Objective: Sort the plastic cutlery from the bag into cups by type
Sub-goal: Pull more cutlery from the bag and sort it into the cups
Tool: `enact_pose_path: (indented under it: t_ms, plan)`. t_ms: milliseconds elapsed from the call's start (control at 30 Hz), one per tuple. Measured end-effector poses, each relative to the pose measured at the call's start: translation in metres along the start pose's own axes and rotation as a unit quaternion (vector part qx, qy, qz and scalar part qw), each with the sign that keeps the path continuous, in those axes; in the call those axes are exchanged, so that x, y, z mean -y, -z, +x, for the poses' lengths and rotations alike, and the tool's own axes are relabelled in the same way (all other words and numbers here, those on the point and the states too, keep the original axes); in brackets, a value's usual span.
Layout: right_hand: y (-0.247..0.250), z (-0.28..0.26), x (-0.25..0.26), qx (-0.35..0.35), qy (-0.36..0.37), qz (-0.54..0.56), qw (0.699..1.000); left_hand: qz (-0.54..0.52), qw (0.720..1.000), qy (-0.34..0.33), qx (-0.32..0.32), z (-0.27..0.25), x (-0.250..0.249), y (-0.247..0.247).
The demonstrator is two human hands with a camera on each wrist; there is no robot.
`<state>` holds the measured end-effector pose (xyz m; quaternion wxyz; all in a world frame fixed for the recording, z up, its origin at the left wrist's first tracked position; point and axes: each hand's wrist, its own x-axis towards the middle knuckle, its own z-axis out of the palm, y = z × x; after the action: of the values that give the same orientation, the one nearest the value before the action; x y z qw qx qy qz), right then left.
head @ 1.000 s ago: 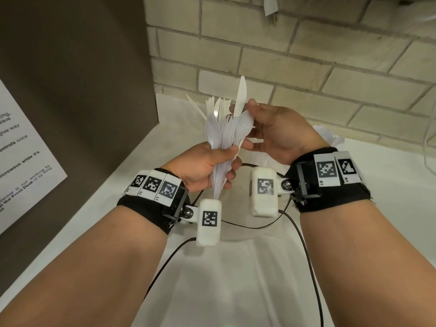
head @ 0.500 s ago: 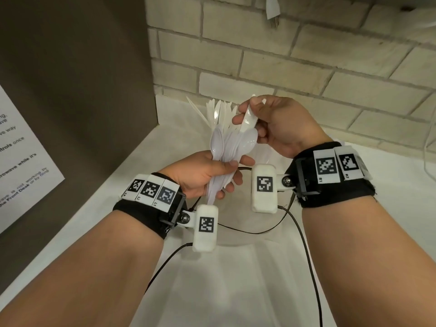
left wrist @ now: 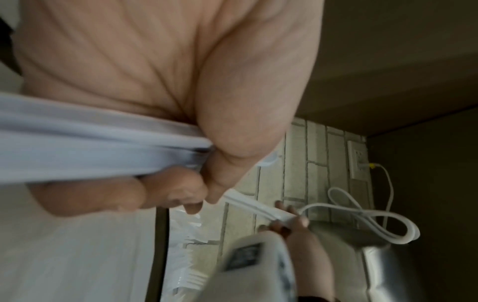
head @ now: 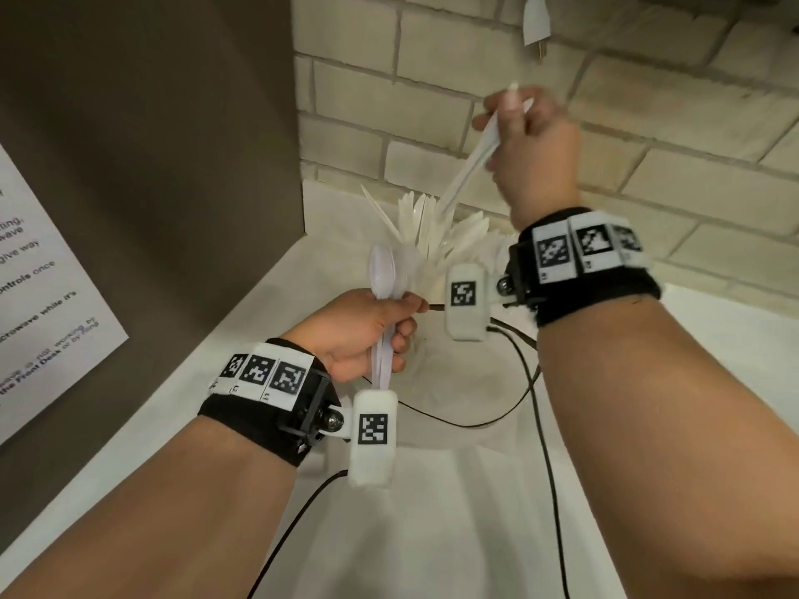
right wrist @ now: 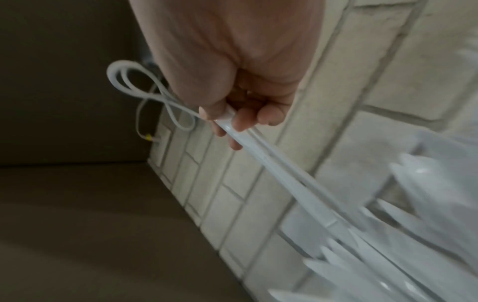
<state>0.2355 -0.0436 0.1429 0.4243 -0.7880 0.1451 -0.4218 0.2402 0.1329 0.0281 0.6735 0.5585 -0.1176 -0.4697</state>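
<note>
While the left hand (head: 363,335) grips spoons (head: 382,270), the right hand (head: 532,153) pinches a knife (head: 467,170).

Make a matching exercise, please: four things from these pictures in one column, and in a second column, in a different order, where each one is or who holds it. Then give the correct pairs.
Things:
1. spoons
2. long white utensil
3. white cable loop
4. printed sheet

Places:
A. pinched in the right hand, raised toward the brick wall
B. stuck on the brown panel at the left
C. gripped by the handles in the left hand
D. hanging in front of the brick wall near the outlet

Pairs: 1-C, 2-A, 3-D, 4-B
</note>
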Motion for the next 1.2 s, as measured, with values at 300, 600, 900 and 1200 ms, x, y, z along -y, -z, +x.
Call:
enact_pose_path:
  t_ms: [300,600,900,1200]
  plan:
    - [-0.034,-0.029,-0.068,0.196,-0.109,-0.167,0.96,-0.047,0.999,-0.015,0.009,-0.004,-0.003,0.004]
    - [0.004,-0.035,-0.005,0.137,-0.011,-0.207,0.969,-0.082,0.989,-0.042,0.115,-0.006,-0.002,0.001]
    - [0.022,-0.084,0.013,0.233,-0.136,-0.157,0.95,-0.056,0.993,-0.061,0.08,-0.006,-0.002,-0.024]
    - [0.032,-0.088,0.012,0.23,-0.171,-0.129,0.949,-0.053,0.995,-0.063,0.055,-0.006,-0.002,-0.04]
